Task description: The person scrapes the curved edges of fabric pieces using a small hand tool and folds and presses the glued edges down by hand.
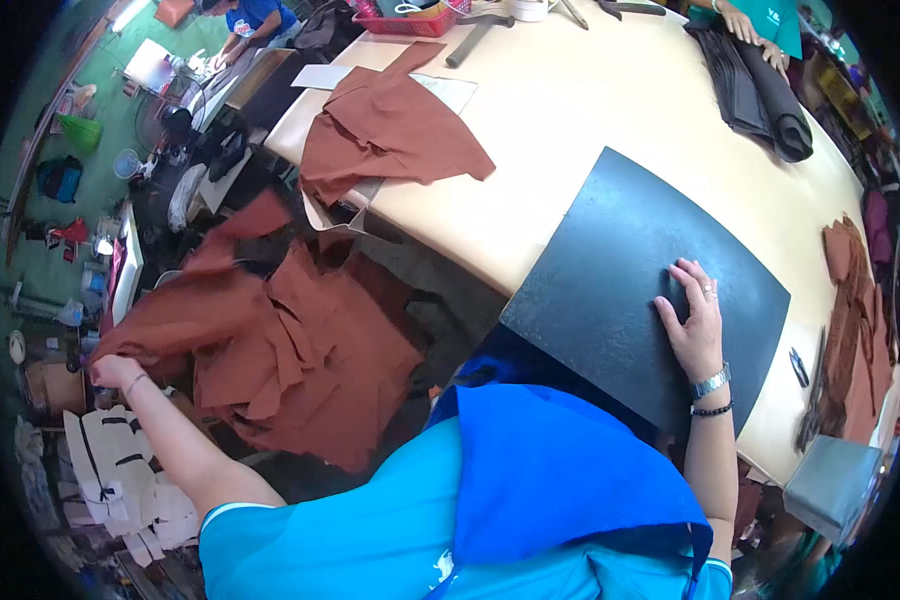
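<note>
My left hand [117, 371] stretches out to the left, its fingers closed on the edge of a reddish-brown leather sheet [195, 310]. That sheet hangs over a heap of similar brown pieces [320, 370] beside the table; their support is mostly hidden. On the right, my right hand [692, 325] lies with fingers spread on a black flat board [620, 270]. The board rests on the cream table [540, 110] and overhangs its near edge toward my body. More brown leather pieces [390, 130] lie loosely piled at the table's left corner.
A hammer [480, 38] and a red basket [410, 22] stand at the far edge. Another person's hands [755, 35] touch rolled black sheets [750, 90]. Small snips [799, 367], brown scraps [855, 330] and a grey box [832, 488] sit right. White pieces [120, 465] lie lower left.
</note>
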